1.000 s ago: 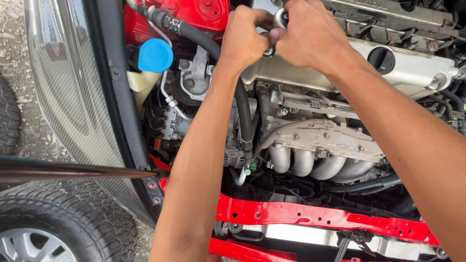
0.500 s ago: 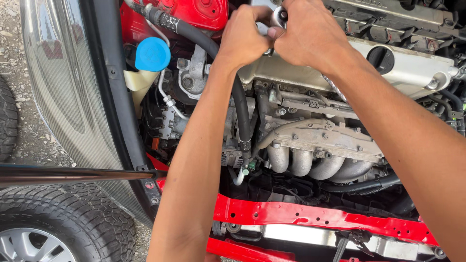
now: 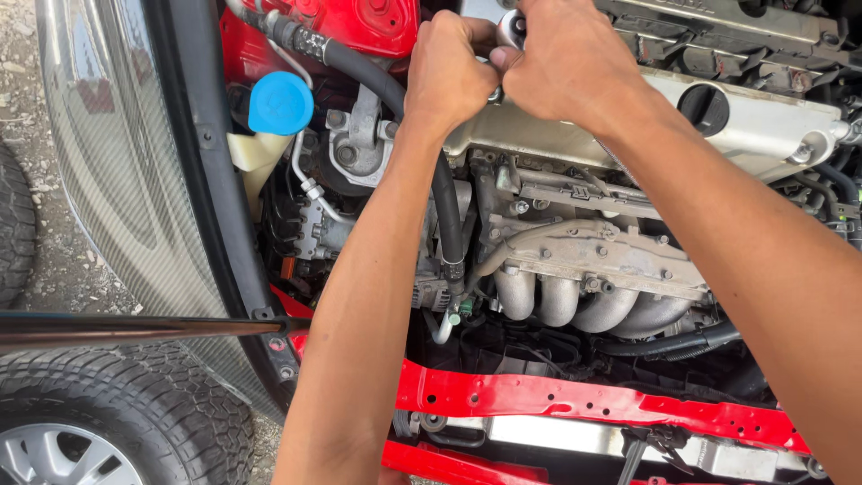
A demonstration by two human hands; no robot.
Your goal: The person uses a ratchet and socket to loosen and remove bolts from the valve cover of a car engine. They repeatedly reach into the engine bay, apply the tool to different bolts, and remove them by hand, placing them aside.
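Both my hands meet at the top of an open engine bay, over the pale valve cover [image 3: 754,126]. My left hand [image 3: 447,72] is fisted around a small metal tool whose shiny round end [image 3: 512,27] shows between the hands. My right hand [image 3: 566,58] closes over the same tool from the right, fingers touching the left hand. What the tool sits on is hidden under the hands. Below them lie the exhaust manifold pipes [image 3: 575,301] and a black hose [image 3: 444,211].
A blue reservoir cap [image 3: 280,101] sits at the left by a red strut tower [image 3: 359,22]. A red crossbar [image 3: 575,400] runs along the front. A dark rod [image 3: 135,328] reaches in from the left above a tyre [image 3: 108,422]. The black oil filler cap [image 3: 705,108] is to the right.
Both hands have drifted slightly upward in view, staying clasped on the tool; the view has shifted little.
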